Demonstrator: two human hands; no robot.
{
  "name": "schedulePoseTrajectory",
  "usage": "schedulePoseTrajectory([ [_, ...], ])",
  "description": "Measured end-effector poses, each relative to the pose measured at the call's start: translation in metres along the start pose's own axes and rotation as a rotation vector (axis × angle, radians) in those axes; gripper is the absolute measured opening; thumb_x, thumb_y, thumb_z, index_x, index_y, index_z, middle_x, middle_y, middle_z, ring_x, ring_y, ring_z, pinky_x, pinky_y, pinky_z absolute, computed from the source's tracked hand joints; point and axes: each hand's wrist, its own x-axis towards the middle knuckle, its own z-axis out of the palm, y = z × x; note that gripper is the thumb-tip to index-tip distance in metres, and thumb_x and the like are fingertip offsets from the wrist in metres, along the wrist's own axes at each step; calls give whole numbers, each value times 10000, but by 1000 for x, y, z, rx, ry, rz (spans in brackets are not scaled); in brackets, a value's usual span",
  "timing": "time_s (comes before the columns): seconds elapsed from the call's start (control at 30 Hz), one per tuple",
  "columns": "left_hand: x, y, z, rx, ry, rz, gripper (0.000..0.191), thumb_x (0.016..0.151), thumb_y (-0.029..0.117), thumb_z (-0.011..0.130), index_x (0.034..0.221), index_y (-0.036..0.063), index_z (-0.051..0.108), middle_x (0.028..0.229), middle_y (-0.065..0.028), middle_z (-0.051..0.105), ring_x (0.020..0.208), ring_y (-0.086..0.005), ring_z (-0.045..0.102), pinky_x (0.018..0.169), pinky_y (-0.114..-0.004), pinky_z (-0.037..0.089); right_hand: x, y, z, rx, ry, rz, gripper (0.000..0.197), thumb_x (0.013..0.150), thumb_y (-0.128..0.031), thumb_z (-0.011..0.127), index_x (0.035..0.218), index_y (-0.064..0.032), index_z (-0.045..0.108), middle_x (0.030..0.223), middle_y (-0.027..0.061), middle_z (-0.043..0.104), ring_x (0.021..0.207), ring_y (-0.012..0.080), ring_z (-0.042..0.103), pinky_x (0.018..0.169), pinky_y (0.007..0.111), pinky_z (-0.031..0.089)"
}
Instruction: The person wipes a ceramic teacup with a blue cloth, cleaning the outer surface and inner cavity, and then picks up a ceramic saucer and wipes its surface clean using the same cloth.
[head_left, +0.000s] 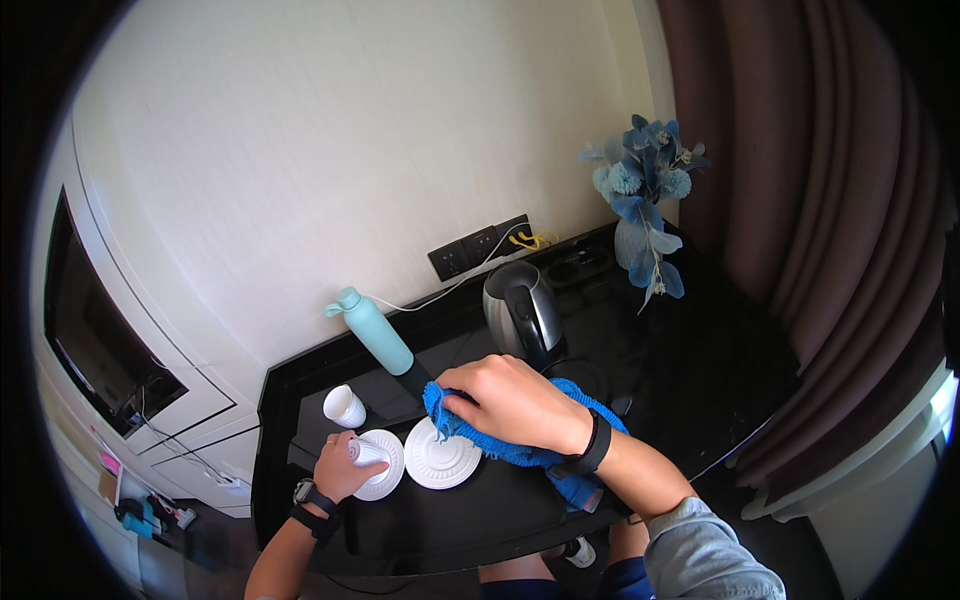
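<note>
My left hand (339, 466) is closed around a white ribbed cup (367, 451), which appears upside down over a white saucer (384, 487); whether it touches the saucer I cannot tell. A second white saucer (441, 463) lies just to the right, its rim close to the first. My right hand (499, 401) pinches a blue cloth (480, 444) near one corner, above and right of that second saucer. The rest of the cloth hangs behind my wrist onto the black tabletop. Another white cup (345, 406) stands upright behind my left hand.
A light teal bottle (379, 334) and a steel electric kettle (523, 311) stand toward the back of the glossy black table (442, 532). A vase of blue artificial flowers (645, 187) is at the back right. Wall sockets (480, 244) hold yellow plugs and a white cable; brown curtains (795, 187) hang right.
</note>
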Motion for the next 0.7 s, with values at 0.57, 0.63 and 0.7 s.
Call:
schedulePoseTrajectory([
  [0.57, -7, 57, -51, -386, 371, -27, 773, 659, 177, 935, 1230, 7, 443, 1078, -187, 662, 968, -293, 699, 834, -390, 570, 5, 7, -19, 23, 350, 176, 142, 911, -109, 661, 896, 32, 662, 783, 256, 647, 766, 462, 634, 665, 508, 508],
  [0.63, 4, 108, -50, -830, 411, 99, 718, 701, 105, 903, 1246, 12, 445, 1120, -135, 620, 1015, -221, 664, 841, -355, 562, 6, 17, -21, 108, 458, 240, 198, 948, -123, 631, 883, 63, 643, 701, 243, 614, 611, 398, 606, 580, 417, 472],
  [0.7, 8, 158, -56, -1069, 365, 85, 699, 722, 35, 874, 1280, 20, 454, 1182, -115, 597, 1105, -195, 627, 929, -332, 529, 6, 30, -21, 294, 531, 310, 211, 977, -134, 616, 926, 68, 651, 633, 180, 572, 527, 211, 519, 544, 342, 428],
])
